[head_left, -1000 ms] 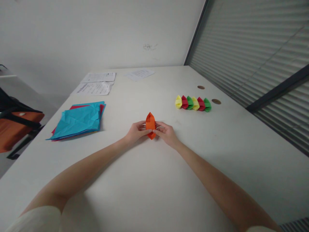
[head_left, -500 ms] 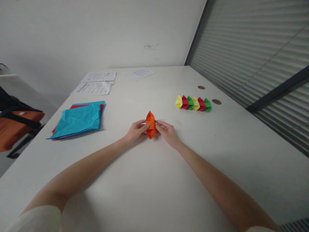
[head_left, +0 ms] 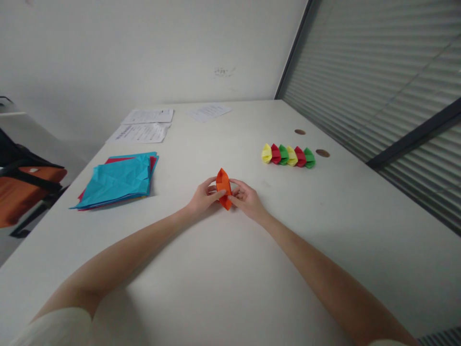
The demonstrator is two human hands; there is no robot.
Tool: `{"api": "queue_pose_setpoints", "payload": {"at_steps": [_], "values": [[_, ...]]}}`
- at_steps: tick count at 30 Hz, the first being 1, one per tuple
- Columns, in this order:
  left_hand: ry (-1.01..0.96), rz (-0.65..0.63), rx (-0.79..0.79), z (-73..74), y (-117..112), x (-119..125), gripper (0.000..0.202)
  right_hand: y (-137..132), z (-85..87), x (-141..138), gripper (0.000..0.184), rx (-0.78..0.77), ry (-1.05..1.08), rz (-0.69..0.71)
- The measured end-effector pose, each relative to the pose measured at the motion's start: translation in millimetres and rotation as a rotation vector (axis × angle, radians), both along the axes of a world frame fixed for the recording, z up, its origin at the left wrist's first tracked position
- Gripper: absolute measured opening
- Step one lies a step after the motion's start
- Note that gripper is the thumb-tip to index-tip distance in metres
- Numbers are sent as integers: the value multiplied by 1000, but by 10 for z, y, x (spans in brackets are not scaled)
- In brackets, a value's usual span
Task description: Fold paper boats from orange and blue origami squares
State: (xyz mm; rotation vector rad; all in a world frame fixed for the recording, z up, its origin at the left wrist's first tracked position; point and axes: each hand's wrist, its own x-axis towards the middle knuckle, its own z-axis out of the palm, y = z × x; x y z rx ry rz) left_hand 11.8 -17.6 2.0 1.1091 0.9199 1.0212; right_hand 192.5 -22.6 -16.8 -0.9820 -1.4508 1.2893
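Note:
Between my two hands is a small orange folded paper boat (head_left: 223, 181), pointed at both ends, its long side running away from me and tilted slightly. My left hand (head_left: 206, 196) grips its left side, with the thumb on the near middle and the fingers behind. On the other side my right hand (head_left: 248, 198) pinches the right edge, the thumb close to the left thumb. Parts of the fingers are hidden behind the paper. To the right, a row of similar folded pieces (head_left: 287, 155) in yellow, red and green lies on the table.
At left lies a stack of crumpled blue and red paper sheets (head_left: 120, 177). Printed pages (head_left: 144, 129) rest farther back on the white table (head_left: 223, 288). Two round holes (head_left: 322, 153) sit near the right edge, beside window blinds (head_left: 378, 72). An orange chair (head_left: 29, 192) stands left.
The orange paper boat has turned a little, its far tip leaning left and its near tip right. Both thumbs have shifted inward over its middle.

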Motion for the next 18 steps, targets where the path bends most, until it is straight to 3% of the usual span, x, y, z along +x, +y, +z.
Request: {"api": "queue_pose_setpoints", "payload": {"at_steps": [6,10,13,16,18], "values": [[-81,16,-62,0,19,-3,66,-29,-11,-24,57,78,-39,-39],[-141,65,-91,9,29,-2,70,-108,40,-11,44,316,-141,-91],[-154,89,-87,23,24,7,71,-164,58,-12,30,513,-347,-28],[-138,82,-79,30,19,18,69,-174,43,-25,14,614,-455,0],[-165,85,-82,34,20,26,63,-137,60,-2,15,667,-481,-38]]}}
